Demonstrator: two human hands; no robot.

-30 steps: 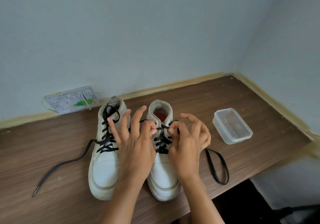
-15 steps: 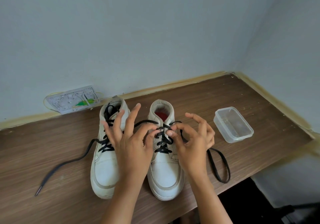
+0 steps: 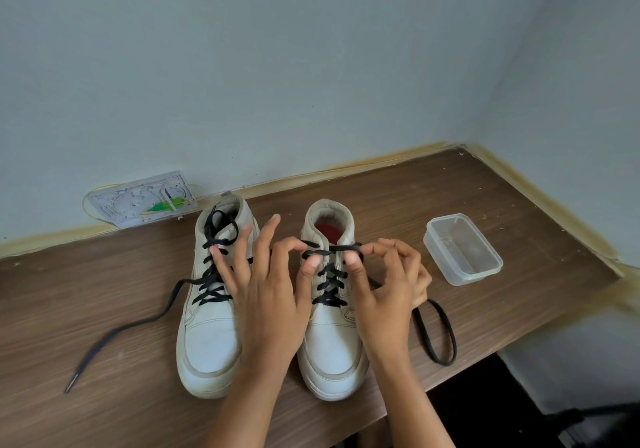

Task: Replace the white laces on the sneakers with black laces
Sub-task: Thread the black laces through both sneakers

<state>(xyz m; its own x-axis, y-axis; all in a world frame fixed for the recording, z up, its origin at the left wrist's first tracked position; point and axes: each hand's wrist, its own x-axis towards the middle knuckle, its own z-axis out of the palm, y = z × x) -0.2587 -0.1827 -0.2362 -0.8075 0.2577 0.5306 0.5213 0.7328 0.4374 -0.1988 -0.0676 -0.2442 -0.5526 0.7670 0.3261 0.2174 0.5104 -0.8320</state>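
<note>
Two white sneakers [image 3: 211, 309] [image 3: 330, 337]; two black laces [image 3: 213, 274] [image 3: 330, 281]; two hands [image 3: 266, 295] [image 3: 388, 292]; one clear plastic container [image 3: 462, 250]

Bare wooden table [image 3: 398, 202] lies open behind the two sneakers [image 3: 211, 312], while a clear plastic container [image 3: 462, 248] blocks the right side.
</note>
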